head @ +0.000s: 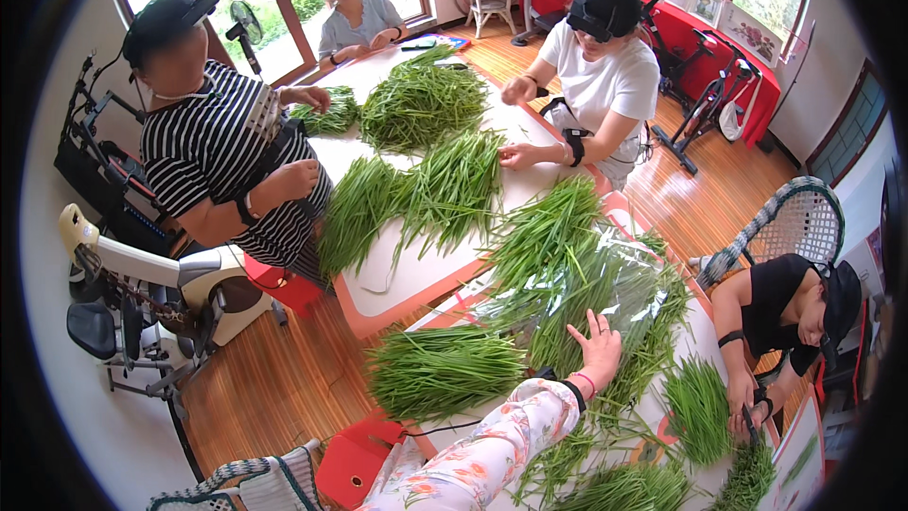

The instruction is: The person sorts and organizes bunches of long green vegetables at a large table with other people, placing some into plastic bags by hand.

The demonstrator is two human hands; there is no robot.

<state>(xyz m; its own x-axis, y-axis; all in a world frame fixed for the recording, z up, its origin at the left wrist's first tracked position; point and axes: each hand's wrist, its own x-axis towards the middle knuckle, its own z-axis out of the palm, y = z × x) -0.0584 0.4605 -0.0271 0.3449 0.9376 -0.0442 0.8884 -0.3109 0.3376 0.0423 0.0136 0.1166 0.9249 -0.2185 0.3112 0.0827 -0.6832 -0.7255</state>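
My right hand reaches out from a floral sleeve, fingers spread, over or against a clear plastic sheet or bag. The plastic lies over long green grass-like stalks. A thick bundle of green stalks rests to the left of the hand, at the table edge, and more loose stalks lie beyond it. My left hand is out of view. I cannot tell whether my right fingers touch the plastic.
Another person in black handles stalks with a dark tool at the right. Three people are at the far tables, among more stalk piles. A red stool and a woven chair stand nearby.
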